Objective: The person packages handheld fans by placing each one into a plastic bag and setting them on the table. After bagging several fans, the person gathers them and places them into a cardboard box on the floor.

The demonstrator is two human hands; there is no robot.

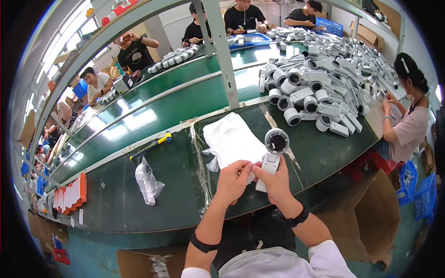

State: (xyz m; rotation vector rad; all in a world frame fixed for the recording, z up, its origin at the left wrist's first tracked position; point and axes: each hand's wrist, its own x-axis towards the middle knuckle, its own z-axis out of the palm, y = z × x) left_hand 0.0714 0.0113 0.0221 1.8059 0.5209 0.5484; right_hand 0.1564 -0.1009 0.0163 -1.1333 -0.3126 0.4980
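Held a white device (270, 162) in the right hand (275, 183), curling fingers round it, over the tabletop (178, 173), by the near edge. Pinched thumb and forefinger of the left hand (233, 181) together beside it; could not tell on what. Saw white sheets (234, 139) just left, a plastic bag (147, 181) farther left, similar devices (332, 76) heaped toward the right edge.

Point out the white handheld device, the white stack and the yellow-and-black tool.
White handheld device (271, 159): head view, on its body just below the round head.
White stack (235, 141): head view, middle of its top face.
Yellow-and-black tool (151, 146): head view, midway along its length.
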